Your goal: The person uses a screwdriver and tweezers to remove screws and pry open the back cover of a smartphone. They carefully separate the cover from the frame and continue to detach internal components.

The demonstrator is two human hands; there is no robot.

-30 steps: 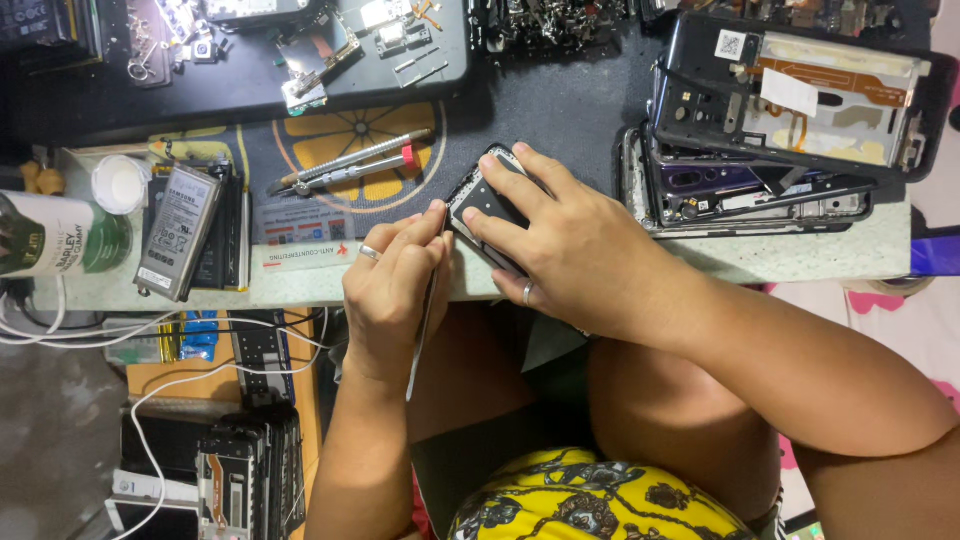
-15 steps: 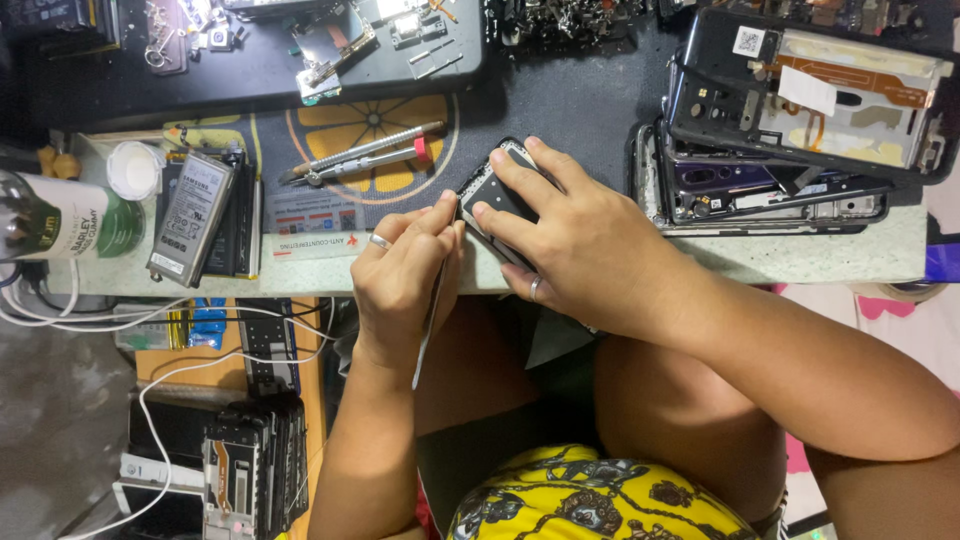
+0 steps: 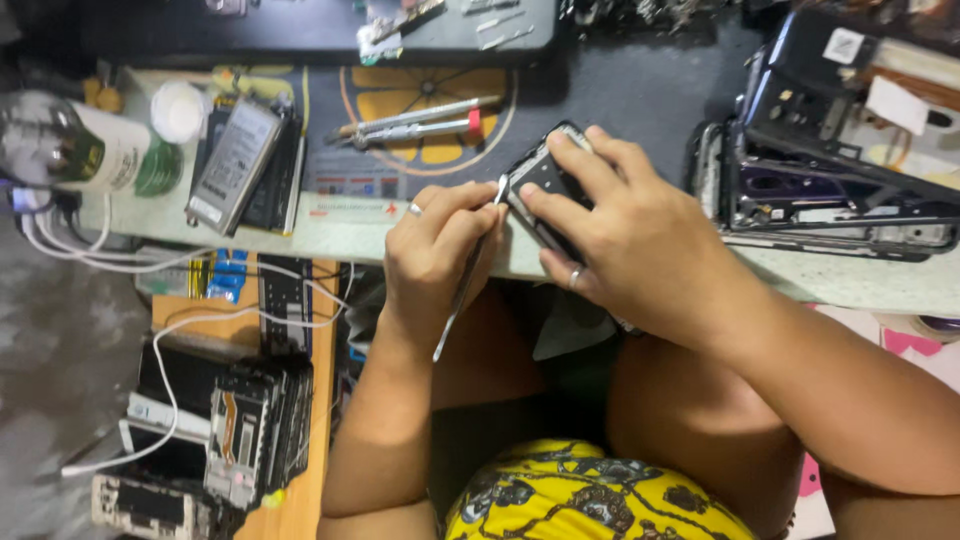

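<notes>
Two hands: left hand (image 3: 432,250) pinching one thin metal tool (image 3: 462,295), right hand (image 3: 625,235) gripping one dark opened phone (image 3: 540,175).

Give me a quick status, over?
Left hand grips thin metal tool, tip at phone edge. Right hand clamps phone on mat. Screwdrivers lie clear.

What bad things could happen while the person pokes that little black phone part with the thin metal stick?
The thin metal tool, pinched in the left hand, has its tip right against the small black phone part; a slip could scratch it or jab the right hand holding it. The part also sits near the pale table edge, over the lap, so it might drop if the grip loosens.
</notes>
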